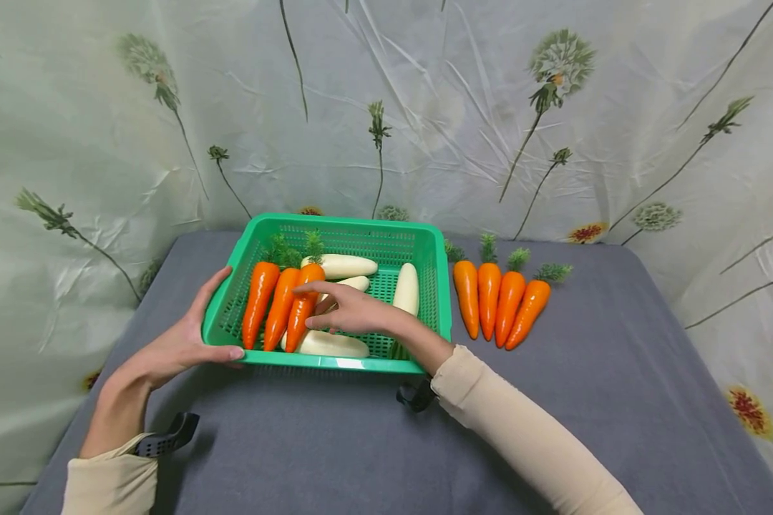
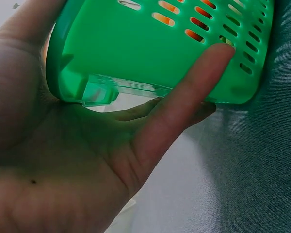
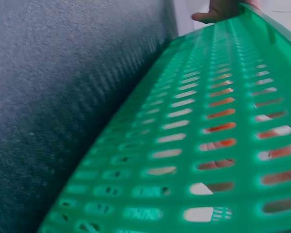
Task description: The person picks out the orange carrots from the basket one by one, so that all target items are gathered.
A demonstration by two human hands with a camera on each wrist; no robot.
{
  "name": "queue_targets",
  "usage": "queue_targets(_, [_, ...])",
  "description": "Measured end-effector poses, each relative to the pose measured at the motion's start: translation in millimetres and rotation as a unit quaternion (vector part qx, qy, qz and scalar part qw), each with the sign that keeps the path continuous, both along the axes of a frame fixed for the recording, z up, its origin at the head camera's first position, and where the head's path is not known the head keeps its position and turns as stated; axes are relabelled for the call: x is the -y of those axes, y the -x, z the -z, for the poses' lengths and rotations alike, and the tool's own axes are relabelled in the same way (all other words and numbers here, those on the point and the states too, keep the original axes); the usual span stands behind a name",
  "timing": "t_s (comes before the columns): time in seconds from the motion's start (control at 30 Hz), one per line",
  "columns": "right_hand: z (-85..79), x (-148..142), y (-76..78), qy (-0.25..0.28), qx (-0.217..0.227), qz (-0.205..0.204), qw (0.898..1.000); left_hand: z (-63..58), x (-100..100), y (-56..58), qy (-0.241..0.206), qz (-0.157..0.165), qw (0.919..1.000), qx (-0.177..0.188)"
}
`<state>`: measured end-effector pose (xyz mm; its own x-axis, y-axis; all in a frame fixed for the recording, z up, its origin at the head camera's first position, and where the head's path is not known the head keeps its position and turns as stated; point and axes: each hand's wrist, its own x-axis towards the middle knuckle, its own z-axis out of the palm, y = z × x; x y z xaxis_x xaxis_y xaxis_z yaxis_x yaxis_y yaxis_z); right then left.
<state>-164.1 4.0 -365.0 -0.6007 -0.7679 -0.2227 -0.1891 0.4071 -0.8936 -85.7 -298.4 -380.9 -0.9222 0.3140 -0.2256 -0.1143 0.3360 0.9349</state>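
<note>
A green plastic basket (image 1: pixel 376 363) sits on the grey cloth. My left hand (image 1: pixel 177 347) grips its near left corner, thumb at the front rim and fingers along the left side; the left wrist view shows a finger against the slotted wall. Inside, three orange carrots with green tops lie side by side at the left. My right hand (image 1: pixel 354 309) reaches over the front rim and pinches the rightmost carrot (image 1: pixel 299 322), index finger across it and thumb at its side. Several white radishes (image 1: pixel 338 266) lie beneath and beside them. The right wrist view shows mostly the basket's outer wall (image 3: pixel 184 141).
Right of the basket, several more carrots (image 1: pixel 510 300) lie in a row on the grey tablecloth (image 1: pixel 592 415). A pale curtain with printed flowers (image 1: pixel 425 107) hangs close behind the table. Dark straps (image 1: pixel 167 438) circle the wrists.
</note>
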Motion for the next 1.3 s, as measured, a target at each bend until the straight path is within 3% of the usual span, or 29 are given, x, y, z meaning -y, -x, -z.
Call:
queue_targets(0.37, [8.2, 5, -1.2, 0.003, 0.024, -0.016, 1.000, 3.4, 0, -0.2, -0.014, -0.006, 0.9999, -0.007])
queue_targets(0.63, [6.0, -3, 0.0, 0.044, 0.064, 0.037, 0.996, 2.2, 1, 0.2, 0.046, -0.008, 0.9984, -0.033])
queue_targets(0.93, [-3.3, -12, -3.7, 0.118, 0.109, 0.042, 0.986, 4.9, -1, -0.4, 0.012, -0.009, 0.9996, -0.022])
queue_targets(1.13, [-11.0, -24, -5.1, 0.132, 0.114, 0.052, 0.983, 5.3, 2, -0.4, 0.060, -0.011, 0.9972, -0.044])
queue_targets(1.3, [-14.3, -30, -3.2, 0.133, 0.112, 0.064, 0.983, 6.5, 3, -1.2, 0.048, -0.013, 0.9977, -0.047])
